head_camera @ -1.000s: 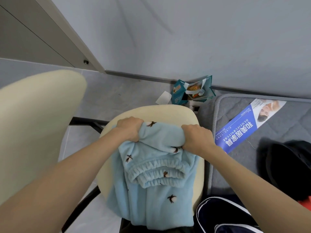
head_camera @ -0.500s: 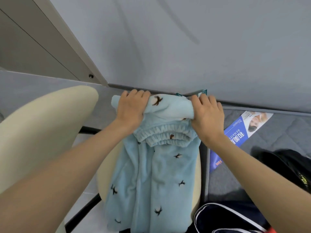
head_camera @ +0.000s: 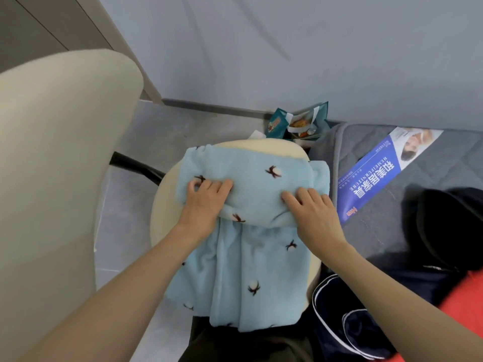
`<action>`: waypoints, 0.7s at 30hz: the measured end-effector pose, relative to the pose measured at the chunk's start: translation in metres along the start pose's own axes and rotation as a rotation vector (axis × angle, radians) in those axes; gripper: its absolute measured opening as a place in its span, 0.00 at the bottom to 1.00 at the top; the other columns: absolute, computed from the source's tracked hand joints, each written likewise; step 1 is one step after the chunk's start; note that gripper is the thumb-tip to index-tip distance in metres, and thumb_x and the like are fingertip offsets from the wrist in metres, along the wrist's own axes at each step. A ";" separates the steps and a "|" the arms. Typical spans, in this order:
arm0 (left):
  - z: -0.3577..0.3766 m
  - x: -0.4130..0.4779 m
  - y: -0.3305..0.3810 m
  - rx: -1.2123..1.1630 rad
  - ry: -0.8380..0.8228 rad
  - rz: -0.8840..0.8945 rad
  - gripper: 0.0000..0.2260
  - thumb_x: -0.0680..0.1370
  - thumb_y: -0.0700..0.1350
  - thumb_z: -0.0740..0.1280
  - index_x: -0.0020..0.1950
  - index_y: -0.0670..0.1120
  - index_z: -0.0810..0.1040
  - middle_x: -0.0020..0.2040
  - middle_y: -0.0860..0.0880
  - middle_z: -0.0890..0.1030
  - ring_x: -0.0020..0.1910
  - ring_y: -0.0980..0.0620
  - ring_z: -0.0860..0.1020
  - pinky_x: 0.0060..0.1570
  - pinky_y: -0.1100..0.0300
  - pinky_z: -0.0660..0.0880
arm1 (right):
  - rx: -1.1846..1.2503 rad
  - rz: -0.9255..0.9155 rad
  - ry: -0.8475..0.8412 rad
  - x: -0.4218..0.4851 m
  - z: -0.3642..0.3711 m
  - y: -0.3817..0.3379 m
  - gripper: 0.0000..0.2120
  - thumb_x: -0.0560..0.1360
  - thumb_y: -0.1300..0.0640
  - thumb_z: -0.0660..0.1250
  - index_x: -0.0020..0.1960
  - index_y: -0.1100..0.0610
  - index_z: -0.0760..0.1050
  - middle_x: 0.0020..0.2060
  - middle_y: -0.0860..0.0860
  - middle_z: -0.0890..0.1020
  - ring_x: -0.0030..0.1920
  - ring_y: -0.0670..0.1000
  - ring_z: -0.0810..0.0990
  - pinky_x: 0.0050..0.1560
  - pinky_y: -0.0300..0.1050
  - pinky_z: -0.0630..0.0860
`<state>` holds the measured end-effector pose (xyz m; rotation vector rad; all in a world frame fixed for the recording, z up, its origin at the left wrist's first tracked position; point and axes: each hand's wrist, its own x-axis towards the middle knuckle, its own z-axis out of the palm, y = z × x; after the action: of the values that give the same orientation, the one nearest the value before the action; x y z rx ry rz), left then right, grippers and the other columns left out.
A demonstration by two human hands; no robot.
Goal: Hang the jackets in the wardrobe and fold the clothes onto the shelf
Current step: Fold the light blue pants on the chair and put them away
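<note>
A light blue fleece garment (head_camera: 251,176) with small dark bow prints lies on the cream chair seat (head_camera: 160,205). Its upper part is folded over into a thick band, and the rest hangs down over the seat's near edge. My left hand (head_camera: 203,205) rests on the left end of the fold with its fingertips bent into the fabric. My right hand (head_camera: 311,212) presses on the right end with straight fingers. More clothes lie at the right: a black garment (head_camera: 449,226), a navy one with white piping (head_camera: 339,322) and a red one (head_camera: 467,304).
The chair's cream backrest (head_camera: 52,178) fills the left side. A grey mattress (head_camera: 392,218) with a blue leaflet (head_camera: 376,176) lies at the right. A teal bag (head_camera: 298,121) stands on the floor by the wall. A pale cupboard edge (head_camera: 109,40) runs down at the top left.
The garment was lifted up by its bunched top, then laid back on the seat with the top folded over. Both hands went from gripping the fabric to pressing on it.
</note>
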<state>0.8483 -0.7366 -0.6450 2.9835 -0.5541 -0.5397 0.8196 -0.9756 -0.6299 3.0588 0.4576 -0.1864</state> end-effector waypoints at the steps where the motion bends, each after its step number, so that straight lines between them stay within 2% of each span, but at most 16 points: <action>1: 0.002 -0.003 -0.001 -0.020 -0.081 0.002 0.24 0.71 0.37 0.63 0.66 0.49 0.64 0.59 0.52 0.74 0.58 0.49 0.71 0.60 0.53 0.60 | 0.015 0.016 -0.074 -0.003 -0.002 -0.003 0.31 0.51 0.72 0.69 0.53 0.57 0.77 0.39 0.54 0.75 0.39 0.57 0.75 0.36 0.47 0.67; 3: -0.001 -0.008 0.000 -0.065 -0.135 0.055 0.22 0.71 0.47 0.66 0.63 0.51 0.64 0.57 0.54 0.75 0.57 0.50 0.71 0.57 0.54 0.59 | 0.039 0.051 -0.276 -0.008 -0.008 -0.008 0.28 0.58 0.65 0.70 0.58 0.54 0.73 0.44 0.52 0.76 0.45 0.57 0.75 0.41 0.48 0.66; 5: -0.011 -0.013 0.001 -0.081 -0.066 0.095 0.19 0.70 0.60 0.66 0.55 0.51 0.71 0.51 0.54 0.76 0.54 0.50 0.71 0.55 0.54 0.58 | 0.101 0.094 -0.421 -0.009 -0.015 -0.010 0.22 0.66 0.52 0.67 0.59 0.50 0.69 0.48 0.49 0.77 0.52 0.55 0.75 0.45 0.48 0.65; 7: -0.016 -0.015 0.001 -0.135 0.106 0.094 0.17 0.72 0.63 0.64 0.42 0.50 0.78 0.47 0.51 0.71 0.52 0.47 0.69 0.58 0.52 0.56 | 0.185 0.099 -0.334 -0.005 -0.027 -0.016 0.12 0.68 0.46 0.65 0.49 0.51 0.74 0.43 0.48 0.79 0.49 0.55 0.76 0.44 0.46 0.66; 8: -0.019 -0.013 0.000 -0.207 0.153 0.071 0.17 0.74 0.60 0.64 0.37 0.48 0.79 0.50 0.48 0.70 0.54 0.45 0.67 0.62 0.51 0.56 | 0.205 0.063 -0.186 -0.002 -0.030 -0.020 0.10 0.69 0.46 0.66 0.44 0.52 0.76 0.40 0.49 0.78 0.46 0.56 0.76 0.43 0.46 0.66; 9: -0.021 -0.010 0.000 -0.283 0.148 0.055 0.16 0.76 0.56 0.64 0.35 0.46 0.79 0.57 0.45 0.69 0.58 0.43 0.64 0.65 0.50 0.56 | 0.212 0.042 -0.034 0.001 -0.031 -0.024 0.10 0.69 0.48 0.67 0.44 0.53 0.78 0.41 0.51 0.78 0.45 0.57 0.76 0.43 0.47 0.68; 10: -0.023 -0.005 0.001 -0.338 0.115 0.045 0.15 0.77 0.52 0.64 0.36 0.44 0.79 0.66 0.43 0.66 0.64 0.42 0.60 0.67 0.50 0.55 | 0.213 0.043 0.079 0.007 -0.031 -0.028 0.12 0.69 0.49 0.68 0.49 0.54 0.79 0.47 0.53 0.78 0.48 0.58 0.76 0.46 0.49 0.70; 11: -0.023 0.000 0.002 -0.359 0.086 0.040 0.12 0.78 0.49 0.64 0.40 0.43 0.78 0.72 0.44 0.61 0.68 0.41 0.56 0.68 0.51 0.55 | 0.216 0.062 0.090 0.013 -0.031 -0.032 0.18 0.71 0.49 0.66 0.59 0.53 0.77 0.57 0.56 0.77 0.56 0.61 0.74 0.54 0.53 0.71; 12: -0.021 0.004 0.002 -0.360 0.073 0.036 0.09 0.78 0.49 0.63 0.46 0.43 0.77 0.76 0.46 0.57 0.71 0.41 0.54 0.69 0.51 0.55 | 0.212 0.077 0.027 0.018 -0.028 -0.034 0.24 0.74 0.48 0.64 0.69 0.51 0.70 0.68 0.58 0.70 0.65 0.63 0.68 0.64 0.58 0.66; 13: -0.017 0.005 0.002 -0.366 0.064 0.031 0.10 0.79 0.49 0.63 0.54 0.43 0.74 0.77 0.48 0.55 0.73 0.41 0.52 0.70 0.50 0.57 | 0.196 0.092 -0.069 0.020 -0.023 -0.036 0.29 0.77 0.45 0.59 0.76 0.47 0.58 0.75 0.57 0.59 0.73 0.63 0.59 0.71 0.62 0.57; 15: -0.007 0.006 0.000 -0.399 0.021 0.002 0.24 0.79 0.51 0.62 0.73 0.48 0.62 0.78 0.54 0.51 0.75 0.44 0.49 0.71 0.48 0.59 | 0.147 0.112 -0.217 0.017 -0.002 -0.036 0.30 0.80 0.40 0.48 0.77 0.41 0.36 0.78 0.51 0.42 0.77 0.60 0.42 0.73 0.67 0.45; 16: 0.000 0.005 -0.001 -0.391 -0.012 0.003 0.30 0.79 0.53 0.61 0.77 0.52 0.52 0.78 0.56 0.47 0.76 0.46 0.46 0.72 0.48 0.57 | 0.141 0.118 -0.242 0.013 0.010 -0.035 0.30 0.80 0.38 0.44 0.75 0.39 0.31 0.77 0.48 0.37 0.76 0.60 0.37 0.72 0.69 0.43; 18: 0.015 -0.001 -0.003 -0.308 -0.071 0.042 0.36 0.79 0.55 0.60 0.76 0.57 0.37 0.77 0.57 0.38 0.76 0.48 0.38 0.74 0.47 0.52 | 0.157 0.118 -0.267 0.005 0.026 -0.034 0.30 0.78 0.35 0.41 0.72 0.37 0.27 0.75 0.46 0.31 0.75 0.60 0.32 0.70 0.71 0.43; 21: 0.031 -0.009 0.001 -0.289 -0.112 0.023 0.37 0.80 0.55 0.60 0.73 0.59 0.32 0.76 0.57 0.32 0.75 0.49 0.32 0.74 0.45 0.51 | 0.211 0.104 -0.312 -0.003 0.038 -0.032 0.30 0.77 0.34 0.40 0.72 0.35 0.28 0.75 0.44 0.31 0.75 0.59 0.31 0.70 0.72 0.42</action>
<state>0.8295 -0.7347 -0.6707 2.6840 -0.4708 -0.7206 0.8025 -0.9479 -0.6679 3.1576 0.2750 -0.7372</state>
